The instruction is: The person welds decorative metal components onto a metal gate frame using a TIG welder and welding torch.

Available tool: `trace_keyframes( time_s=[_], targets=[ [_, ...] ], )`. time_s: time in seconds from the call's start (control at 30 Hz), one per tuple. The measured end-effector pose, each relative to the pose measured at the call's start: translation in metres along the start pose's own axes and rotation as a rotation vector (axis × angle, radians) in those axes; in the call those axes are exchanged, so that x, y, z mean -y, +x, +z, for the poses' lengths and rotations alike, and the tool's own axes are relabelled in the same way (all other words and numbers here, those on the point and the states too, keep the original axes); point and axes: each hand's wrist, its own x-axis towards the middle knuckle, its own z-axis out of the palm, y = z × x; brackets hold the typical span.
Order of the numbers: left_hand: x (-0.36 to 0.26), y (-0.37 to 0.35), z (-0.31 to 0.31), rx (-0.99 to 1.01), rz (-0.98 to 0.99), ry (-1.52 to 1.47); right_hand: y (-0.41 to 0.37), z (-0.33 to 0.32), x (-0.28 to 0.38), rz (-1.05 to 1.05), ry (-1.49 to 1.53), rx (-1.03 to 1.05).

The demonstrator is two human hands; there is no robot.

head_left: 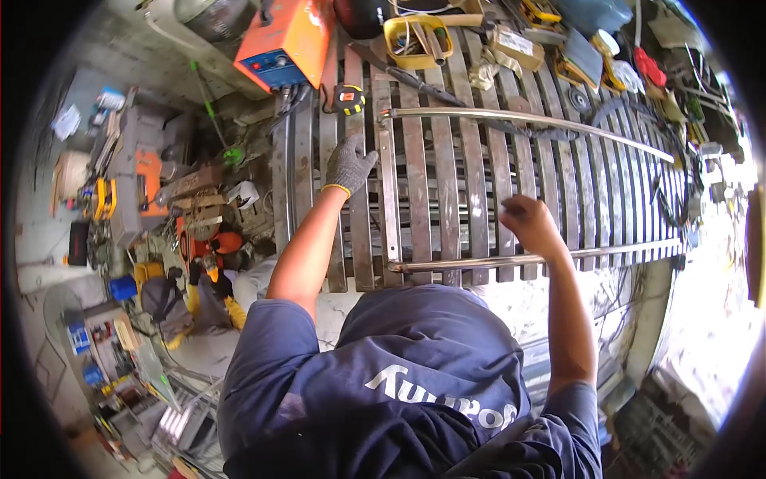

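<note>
My left hand [349,166], in a grey knitted glove, lies on the metal slats with its thumb apart, close to the left crossbar [388,184] of a shiny metal frame. Nothing shows in its grasp. My bare right hand [528,227] is over the slats inside the frame, above the near rail [511,260]. Its fingers are curled together around something small and dark that I cannot make out. The frame's far rail [511,116] runs across the slatted table [474,184]. A black and yellow tape measure [349,99] sits just beyond my left hand.
An orange machine [281,46] stands at the table's back left, beside a yellow tray [417,41] of tools. Dark cable [415,80] crosses the slats. Boxes and tools crowd the back right. Another person [195,299] in yellow gloves is low at the left.
</note>
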Motion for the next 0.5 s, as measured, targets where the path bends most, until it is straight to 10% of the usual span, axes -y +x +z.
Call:
trace_keyframes(
  time_s=[0.5],
  targets=[
    [0.007,0.054,0.014,-0.159,0.373,0.041,0.211,0.166,0.062,0.483,1.237,-0.106]
  ],
)
